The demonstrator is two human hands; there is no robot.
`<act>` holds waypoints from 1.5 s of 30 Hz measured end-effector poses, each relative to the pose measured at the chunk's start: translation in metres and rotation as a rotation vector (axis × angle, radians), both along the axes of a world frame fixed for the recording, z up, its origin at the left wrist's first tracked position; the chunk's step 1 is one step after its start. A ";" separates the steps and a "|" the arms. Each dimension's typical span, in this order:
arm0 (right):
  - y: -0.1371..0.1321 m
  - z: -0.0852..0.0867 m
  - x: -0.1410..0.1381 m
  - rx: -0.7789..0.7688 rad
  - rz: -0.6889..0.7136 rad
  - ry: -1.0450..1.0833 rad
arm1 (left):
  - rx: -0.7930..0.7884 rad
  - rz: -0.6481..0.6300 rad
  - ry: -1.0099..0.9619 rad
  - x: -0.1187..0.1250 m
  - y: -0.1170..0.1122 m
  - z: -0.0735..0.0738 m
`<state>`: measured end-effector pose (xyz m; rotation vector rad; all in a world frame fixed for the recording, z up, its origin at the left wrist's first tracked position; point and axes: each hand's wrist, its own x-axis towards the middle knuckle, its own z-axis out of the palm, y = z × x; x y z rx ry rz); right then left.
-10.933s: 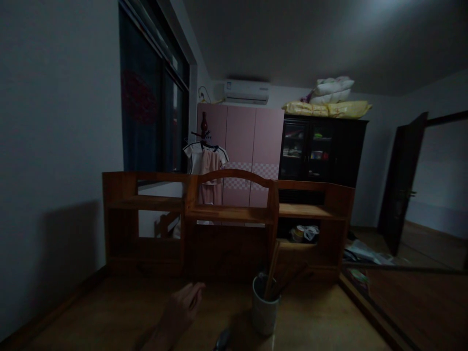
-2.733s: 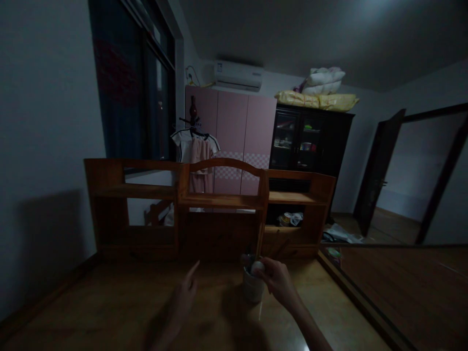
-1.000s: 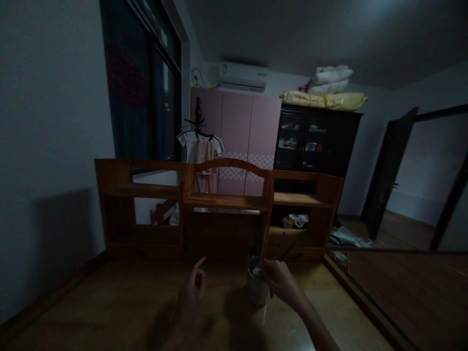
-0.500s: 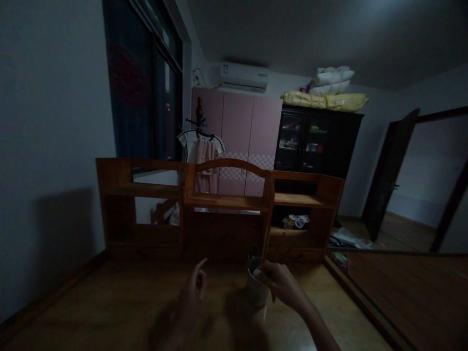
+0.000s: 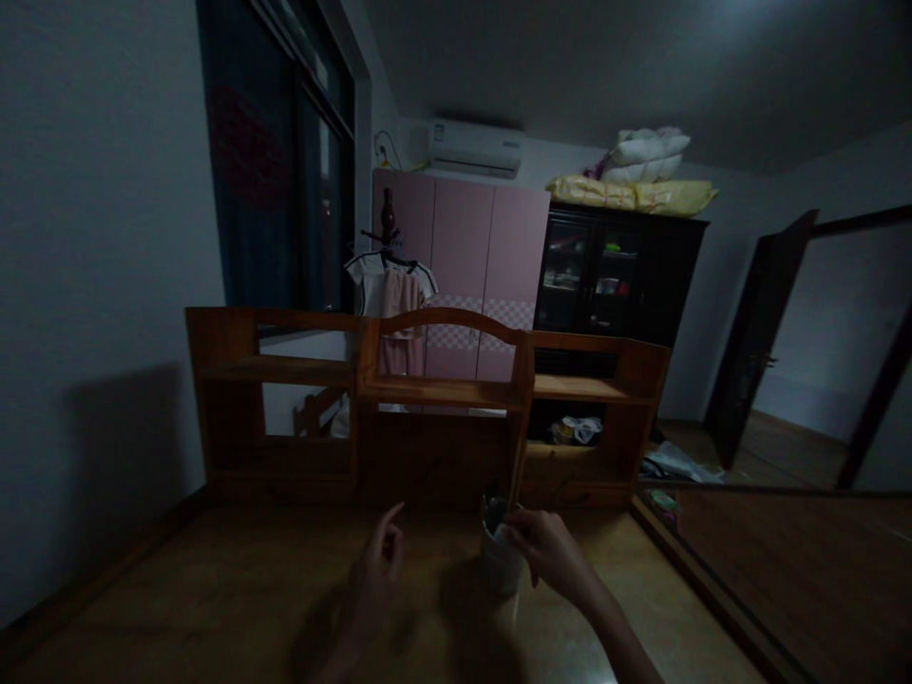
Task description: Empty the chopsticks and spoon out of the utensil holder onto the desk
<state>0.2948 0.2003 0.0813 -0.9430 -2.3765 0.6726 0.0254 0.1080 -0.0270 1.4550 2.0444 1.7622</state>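
Dim room. Wooden desk (image 5: pixel 214 608) w/ shelf unit (image 5: pixel 427 399) at back. Pale cup (image 5: pixel 500 565) near desk centre, contents too dark to ID. Right hand (image 5: pixel 548 556) at cup rim, fingers curled, grip unclear. Left hand (image 5: pixel 374 579) loose, empty, forefinger out.

A pale grey-white cup (image 5: pixel 501 568) is seen low in the middle of the frame, on a warm brown wooden tabletop (image 5: pixel 214 608). The shelf unit (image 5: pixel 427 399) behind it is finished in orange-brown wood. Further back, a wardrobe (image 5: pixel 463 275) is coloured dusty pink, with a band of pink-and-white checks across its doors. Beside it, a cabinet (image 5: pixel 619 275) is shown in near-black, topped by yellow and white bedding (image 5: pixel 634 185). A white garment with dark trim (image 5: pixel 389 285) is hung over a pink one. The walls are rendered grey-blue.
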 end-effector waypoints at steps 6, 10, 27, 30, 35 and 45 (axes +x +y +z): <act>0.001 0.002 0.004 0.025 0.001 0.148 | 0.003 -0.013 -0.016 0.003 -0.002 0.004; -0.002 0.008 0.009 0.063 -0.061 0.343 | 0.003 -0.035 0.009 0.001 -0.002 0.001; 0.053 -0.029 0.073 0.090 -0.573 0.718 | -0.076 -0.063 -0.009 -0.002 0.001 -0.010; 0.064 -0.056 0.063 0.028 -0.495 0.626 | -0.163 -0.092 -0.040 -0.001 0.003 -0.009; 0.065 -0.093 0.052 -0.051 -0.368 0.554 | -0.228 -0.206 0.019 0.005 0.006 -0.007; 0.047 -0.112 0.029 -0.053 -0.166 0.393 | -0.205 -0.302 0.216 0.006 0.008 -0.010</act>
